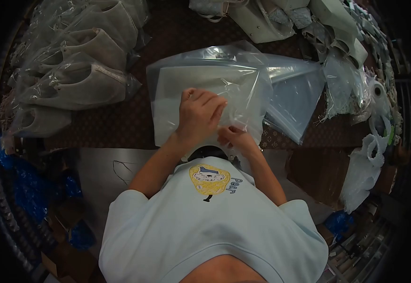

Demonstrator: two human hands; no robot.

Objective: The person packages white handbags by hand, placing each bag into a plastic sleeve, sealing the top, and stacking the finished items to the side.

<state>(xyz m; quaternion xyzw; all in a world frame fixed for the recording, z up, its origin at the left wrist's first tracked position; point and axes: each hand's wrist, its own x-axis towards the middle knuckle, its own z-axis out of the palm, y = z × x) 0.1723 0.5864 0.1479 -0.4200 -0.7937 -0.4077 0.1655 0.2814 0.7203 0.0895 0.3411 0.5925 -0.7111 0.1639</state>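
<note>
A pale handbag (177, 82) lies flat on the table in front of me, inside or under a clear plastic bag (248, 61). My left hand (199, 113) is over the middle of it, fingers curled and closed; what they hold, if anything, is hidden. Lower and to the right, my right hand (236, 138) is at the handbag's near edge, with its fingers pinched together by the curved opening. I cannot make out what is between them. Folds of clear plastic lie around both hands.
A stack of clear plastic bags (292, 101) lies to the right on the brown patterned table (97, 127). Several plastic-wrapped handbags (83, 80) are piled at the left. More pale bags (262, 21) stand at the back right. Blue plastic (28, 188) hangs at the lower left.
</note>
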